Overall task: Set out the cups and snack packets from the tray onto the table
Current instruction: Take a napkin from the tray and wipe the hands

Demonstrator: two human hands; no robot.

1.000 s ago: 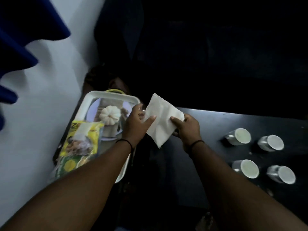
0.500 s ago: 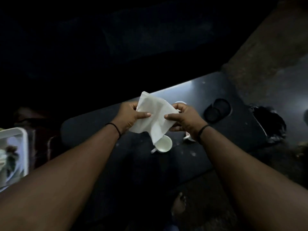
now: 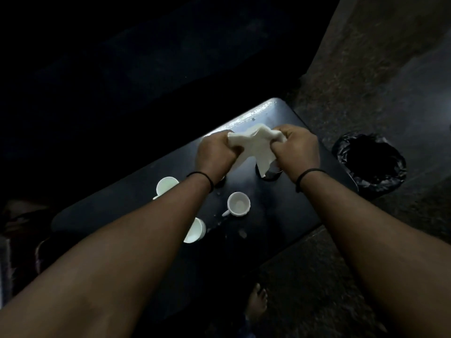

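A white paper napkin is bunched between my left hand and my right hand, both closed on it above the far end of the dark table. Three white cups stand on the table below my arms: one between my forearms, one partly behind my left wrist, one half hidden by my left forearm. A dark round thing sits under the napkin's hanging corner. The tray and snack packets are out of view.
A bin lined with a black bag stands on the floor just right of the table's far end. My bare foot shows below the table's near edge. Dim floor lies to the right.
My view has swung right, away from the tray. Both hands have moved toward the table's far end and crumpled the flat napkin into a bunch.
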